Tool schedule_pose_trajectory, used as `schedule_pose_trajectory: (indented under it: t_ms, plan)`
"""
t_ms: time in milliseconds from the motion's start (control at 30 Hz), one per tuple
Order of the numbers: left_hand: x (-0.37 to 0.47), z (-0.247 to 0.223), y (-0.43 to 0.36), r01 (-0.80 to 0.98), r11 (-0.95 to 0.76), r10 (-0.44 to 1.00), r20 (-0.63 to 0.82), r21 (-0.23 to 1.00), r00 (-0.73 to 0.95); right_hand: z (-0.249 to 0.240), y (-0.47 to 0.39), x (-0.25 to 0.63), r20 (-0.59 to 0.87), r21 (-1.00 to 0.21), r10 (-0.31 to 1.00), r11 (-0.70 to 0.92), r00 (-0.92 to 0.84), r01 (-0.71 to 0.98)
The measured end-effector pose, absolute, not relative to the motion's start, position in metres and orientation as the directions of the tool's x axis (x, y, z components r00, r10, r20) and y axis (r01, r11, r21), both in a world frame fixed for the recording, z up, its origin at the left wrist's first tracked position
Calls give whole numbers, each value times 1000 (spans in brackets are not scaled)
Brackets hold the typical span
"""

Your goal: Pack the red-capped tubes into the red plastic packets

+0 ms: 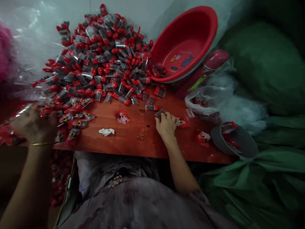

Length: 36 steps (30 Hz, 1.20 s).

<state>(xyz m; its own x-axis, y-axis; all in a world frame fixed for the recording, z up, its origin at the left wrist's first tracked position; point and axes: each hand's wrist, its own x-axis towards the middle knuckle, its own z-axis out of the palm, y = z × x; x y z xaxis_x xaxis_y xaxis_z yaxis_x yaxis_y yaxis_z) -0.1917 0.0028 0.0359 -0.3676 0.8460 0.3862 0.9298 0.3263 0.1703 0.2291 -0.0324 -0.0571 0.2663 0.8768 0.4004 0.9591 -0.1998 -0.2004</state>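
Note:
My right hand [166, 125] is at the middle right of the orange-red tabletop [128, 143], its fingers closed round a small see-through container [160, 114] with dark contents. A red printed packet [183, 122] lies just beyond its fingers. At the left, my left hand [35, 125], with a thin bracelet at the wrist, is over a heap of red printed packets [77, 123]. Motion smears its fingers, so its grip does not show. Behind both hands rises a big pile of small see-through containers with red caps [105, 63].
A red basin [184, 41] leans at the back right, beside a pink bottle [215, 60]. Nearer are a plastic bag [207, 98] and a grey bowl [245, 140] holding red packets. White crumpled scrap [106, 131] lies near the front. Below left, a box [71, 187] stands beside more red items.

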Motion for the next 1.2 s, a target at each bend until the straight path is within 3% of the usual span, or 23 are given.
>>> schedule_pose_trajectory:
  t_ms: [67, 200, 267, 500, 633, 733, 967, 1100, 1200]
  plan:
    - [-161, 27, -6, 963, 217, 916, 308, 160, -258, -64, -24, 229, 378, -177, 902, -152, 210, 972]
    - [-101, -4, -20, 970, -133, 989, 97, 205, 116, -79, -25, 212, 388, -215, 922, 99, -8, 972]
    - [-85, -19, -25, 974, -163, 987, 39, 155, 159, -83, -30, 204, 426, -236, 902, 185, -69, 954]
    - [-83, -20, -28, 946, -265, 957, -66, 188, 282, -81, -38, 192, 501, -261, 857, 287, -124, 922]
    - [-63, -5, -22, 942, -312, 950, 73, 125, 304, -80, -37, 191, 507, -284, 853, 298, -121, 911]
    - [-38, -7, -2, 912, -369, 923, 181, 179, 339, -80, -37, 191, 509, -297, 854, 293, -109, 909]
    - [-22, -43, 37, 929, -308, 950, 118, 208, 289, -81, -36, 192, 540, -302, 837, 295, -93, 907]
    - [-22, -45, 29, 937, -272, 955, 178, 220, 235, -77, -38, 193, 568, -301, 820, 296, -79, 906]
    - [-18, -38, 19, 924, -244, 955, 240, 294, 176, -67, -40, 186, 587, -392, 809, 296, -10, 871]
